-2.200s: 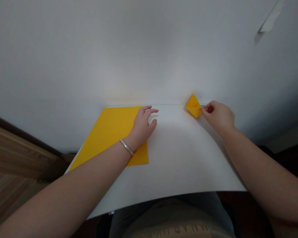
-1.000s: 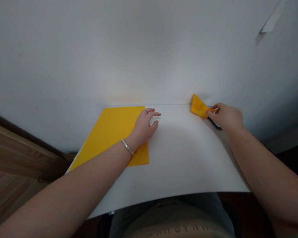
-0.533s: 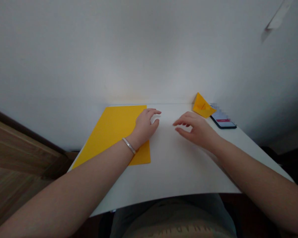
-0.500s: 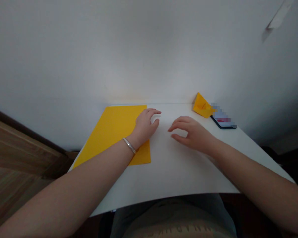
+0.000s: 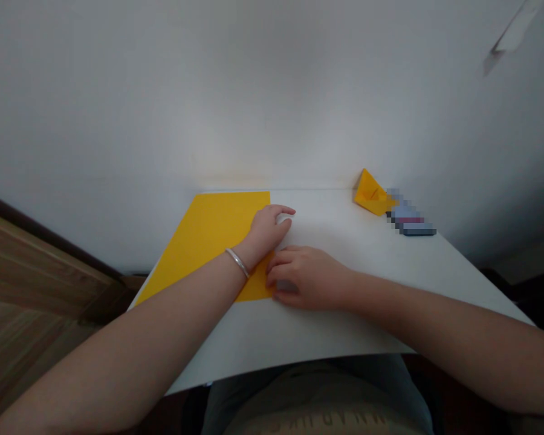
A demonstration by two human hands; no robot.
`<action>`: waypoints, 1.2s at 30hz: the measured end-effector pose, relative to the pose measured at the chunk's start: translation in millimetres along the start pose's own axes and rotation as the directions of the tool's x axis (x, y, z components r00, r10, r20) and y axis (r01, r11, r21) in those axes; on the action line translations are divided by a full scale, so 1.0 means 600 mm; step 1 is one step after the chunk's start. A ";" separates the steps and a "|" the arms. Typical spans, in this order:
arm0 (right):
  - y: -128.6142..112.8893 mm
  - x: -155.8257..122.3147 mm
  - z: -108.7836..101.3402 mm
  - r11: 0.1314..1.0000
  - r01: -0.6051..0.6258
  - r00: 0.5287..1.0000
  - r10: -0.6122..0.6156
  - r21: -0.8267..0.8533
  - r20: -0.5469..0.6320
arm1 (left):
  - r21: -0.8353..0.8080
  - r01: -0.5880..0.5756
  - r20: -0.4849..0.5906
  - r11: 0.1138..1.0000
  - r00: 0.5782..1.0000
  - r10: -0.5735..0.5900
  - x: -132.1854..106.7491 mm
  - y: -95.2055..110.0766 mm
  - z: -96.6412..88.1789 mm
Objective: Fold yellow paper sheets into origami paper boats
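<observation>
A flat yellow sheet of paper (image 5: 206, 235) lies on the left half of the white table (image 5: 344, 302). My left hand (image 5: 267, 232), a silver bracelet on its wrist, rests on the sheet's right edge with fingers loosely spread and holds nothing. My right hand (image 5: 306, 278) sits at the sheet's near right corner, fingers curled with their tips at the paper's edge; whether it grips the corner is not visible. A small folded yellow paper shape (image 5: 370, 194) stands at the far right of the table, away from both hands.
A phone (image 5: 410, 220), blurred out, lies just right of the folded shape. A white wall rises directly behind the table. Wooden furniture (image 5: 31, 272) is at the left. My lap shows below the table's near edge.
My right hand let go of the folded yellow shape at the far right and swept left and nearer, arriving at the flat sheet's near right corner. The left hand stayed put.
</observation>
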State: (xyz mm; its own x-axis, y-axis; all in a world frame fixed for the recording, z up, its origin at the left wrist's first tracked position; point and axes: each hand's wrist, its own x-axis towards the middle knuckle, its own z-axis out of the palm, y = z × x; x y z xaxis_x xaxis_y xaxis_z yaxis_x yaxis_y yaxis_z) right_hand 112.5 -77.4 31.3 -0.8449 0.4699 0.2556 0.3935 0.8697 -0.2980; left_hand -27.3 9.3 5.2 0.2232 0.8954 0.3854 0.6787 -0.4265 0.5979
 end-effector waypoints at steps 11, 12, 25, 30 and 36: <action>0.010 -0.007 0.004 0.999 0.040 0.999 -0.040 0.001 -0.013 | -0.041 0.040 0.017 0.998 0.999 -0.039 0.003 0.006 0.000; 0.011 -0.007 0.005 0.999 0.042 0.999 -0.042 0.000 -0.016 | -0.047 0.041 0.018 0.998 0.999 -0.040 0.003 0.006 0.001; 0.012 -0.001 0.023 0.980 0.126 0.988 -0.139 -0.157 -0.074 | -0.066 0.048 0.021 0.997 0.999 -0.047 0.002 0.009 -0.002; 0.006 0.007 0.018 0.985 0.091 0.975 -0.117 -0.146 -0.187 | -0.062 0.005 0.008 0.998 1.000 -0.005 0.003 0.012 -0.009; 0.014 0.005 0.011 0.993 0.076 0.959 -0.097 -0.089 -0.268 | 0.015 -0.067 0.050 0.998 0.997 0.066 0.003 0.023 -0.021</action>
State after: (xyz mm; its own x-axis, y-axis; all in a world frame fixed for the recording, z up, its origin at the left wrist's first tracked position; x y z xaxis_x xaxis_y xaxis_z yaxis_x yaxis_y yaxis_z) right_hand 110.7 -69.6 23.8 -0.7511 0.4066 0.5202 0.3590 0.9127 -0.1951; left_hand -26.4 3.3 23.0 0.3026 0.8705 0.3881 0.6727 -0.4835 0.5600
